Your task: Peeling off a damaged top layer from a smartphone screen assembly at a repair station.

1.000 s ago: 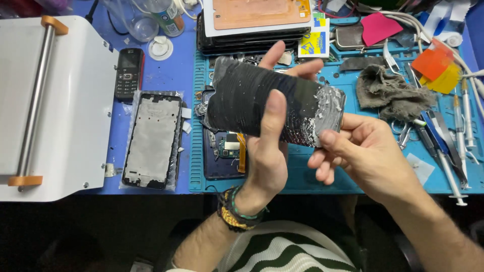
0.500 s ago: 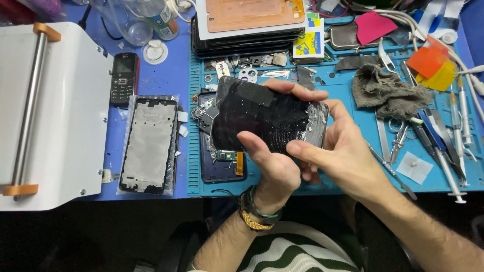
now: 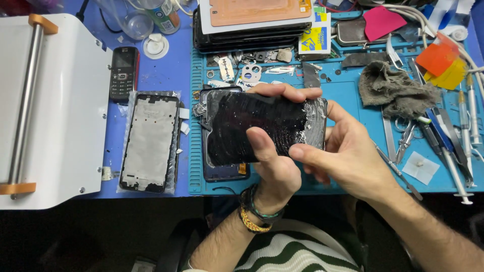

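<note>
Both my hands hold a black phone screen panel [image 3: 252, 126] flat above the blue work mat [image 3: 348, 95]. Its right end is crusted with white-grey glue residue. My left hand [image 3: 272, 166], with bracelets on the wrist, grips it from below, thumb on the face and fingers over the top edge. My right hand [image 3: 343, 156] holds the right end, with the forefinger on the lower right edge. Under the panel lies an opened phone body [image 3: 222, 171], mostly hidden.
A phone mid-frame [image 3: 148, 143] in a clear bag lies left of the mat, a small keypad phone [image 3: 123, 73] behind it. A white machine with a metal roller [image 3: 45, 111] fills the left. Stacked screens [image 3: 252, 25], a grey rag [image 3: 396, 90], tweezers and tools [image 3: 443, 136] crowd the back and right.
The panel has turned from tilted upright to lying flat and level. My left hand shifted its grip beneath it, and my right hand moved up onto its right end.
</note>
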